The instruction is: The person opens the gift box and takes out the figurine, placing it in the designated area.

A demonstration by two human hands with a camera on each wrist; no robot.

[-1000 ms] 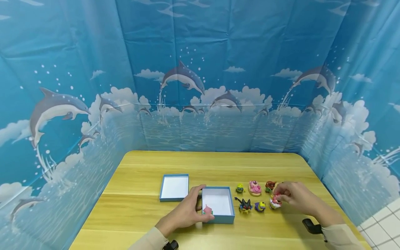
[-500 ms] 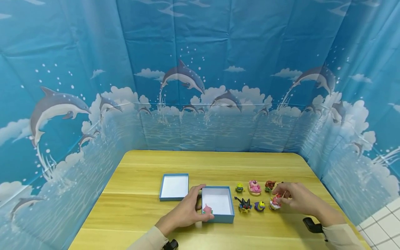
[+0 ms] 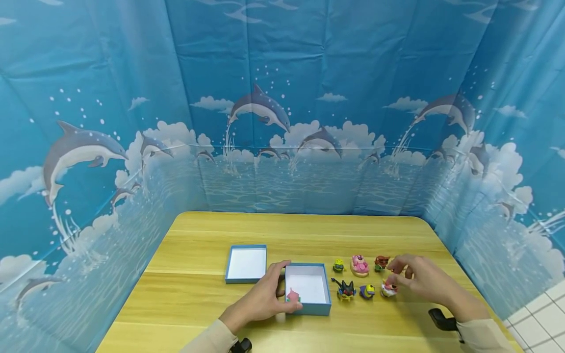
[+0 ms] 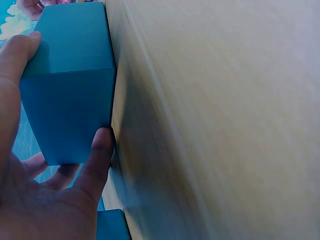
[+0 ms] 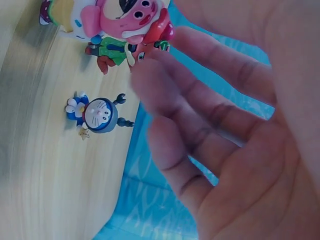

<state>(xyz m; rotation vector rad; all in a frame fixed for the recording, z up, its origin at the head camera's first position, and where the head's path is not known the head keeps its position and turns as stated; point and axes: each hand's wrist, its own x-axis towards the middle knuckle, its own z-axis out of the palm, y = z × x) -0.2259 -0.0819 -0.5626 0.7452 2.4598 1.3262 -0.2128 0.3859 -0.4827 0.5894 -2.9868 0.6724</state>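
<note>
Fingers of our left hand (image 3: pixel 260 301) grip the blue box (image 3: pixel 308 288) corner; a small pink toy (image 3: pixel 293 295) sits inside. Our right hand (image 3: pixel 421 279) hovers loose and empty over the pink figure (image 3: pixel 388 288) on the table (image 3: pixel 198 294).

Wooden bench (image 3: pixel 212 304) carries an open blue lid (image 3: pixel 246 264), a pink donut figurine (image 3: pixel 360 264), a black cat figurine (image 3: pixel 346 289), a small green figurine (image 3: pixel 338 265); dolphin-print backdrop (image 3: pixel 282 122) behind.

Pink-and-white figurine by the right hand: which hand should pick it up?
Right, probably. The right hand hovers open beside the pink-and-white figurine, while the left hand grips the blue box.
</note>
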